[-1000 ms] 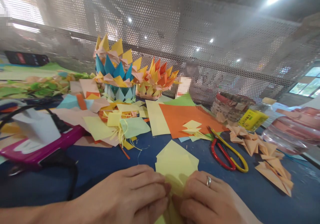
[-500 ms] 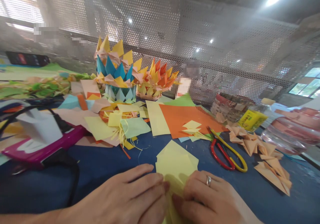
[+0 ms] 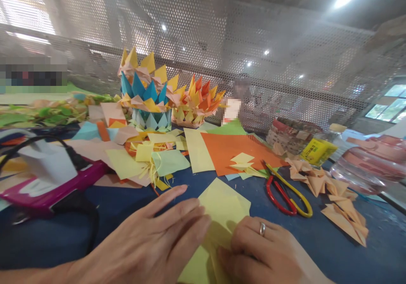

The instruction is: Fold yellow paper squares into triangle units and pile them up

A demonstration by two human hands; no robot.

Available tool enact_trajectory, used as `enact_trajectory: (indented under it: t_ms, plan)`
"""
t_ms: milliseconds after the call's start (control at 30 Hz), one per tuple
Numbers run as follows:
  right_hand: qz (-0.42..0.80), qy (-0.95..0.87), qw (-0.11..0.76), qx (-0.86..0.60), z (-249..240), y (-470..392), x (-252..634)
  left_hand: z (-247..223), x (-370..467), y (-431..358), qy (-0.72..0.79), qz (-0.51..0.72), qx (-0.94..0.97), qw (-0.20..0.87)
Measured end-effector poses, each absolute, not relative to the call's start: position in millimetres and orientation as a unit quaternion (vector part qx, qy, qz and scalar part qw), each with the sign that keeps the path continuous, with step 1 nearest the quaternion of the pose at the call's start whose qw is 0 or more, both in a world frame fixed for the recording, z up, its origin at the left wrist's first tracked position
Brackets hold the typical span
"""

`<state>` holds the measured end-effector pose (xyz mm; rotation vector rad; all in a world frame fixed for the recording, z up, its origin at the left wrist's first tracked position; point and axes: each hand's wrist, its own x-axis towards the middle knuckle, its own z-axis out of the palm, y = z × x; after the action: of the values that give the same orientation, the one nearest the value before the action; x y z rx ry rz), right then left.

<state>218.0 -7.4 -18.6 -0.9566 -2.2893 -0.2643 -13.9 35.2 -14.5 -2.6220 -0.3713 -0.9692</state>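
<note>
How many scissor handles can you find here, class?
2: the red handle on the left, the yellow handle to its right. Others may be hidden.

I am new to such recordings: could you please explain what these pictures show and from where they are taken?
No robot here: a person works with two bare hands. Every picture comes from one camera on that person's head, looking forward and down. The left hand reaches spread fingers over pale yellow paper; the right hand, wearing a ring, curls its fingers on it. Whether it grips is unclear. On the dark blue table lie scissors, an orange sheet and peach folded papers. Crown-shaped paper pieces stand behind; a magenta power strip lies at left, a yellow-labelled bottle at right.
</note>
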Motion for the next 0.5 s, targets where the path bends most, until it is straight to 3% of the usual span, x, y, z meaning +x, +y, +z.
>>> enact_trajectory:
  t_ms: [200, 367, 500]
  plan:
    - [-0.139, -0.862, 0.341, -0.348, -23.6, -7.4, 217.5, -10.5, -9.3, 34.3, -0.074, -0.305, -0.946, 0.078]
    - [-0.161, -0.870, 0.318, -0.340, -23.9, -8.7, 217.9, -15.9, -7.1, 33.2, -0.088, -0.315, -0.942, 0.071]
    - [-0.166, -0.856, 0.347, -0.345, -20.8, -9.9, 219.3, -12.4, -5.2, 31.3, -0.103, -0.308, -0.944, 0.065]
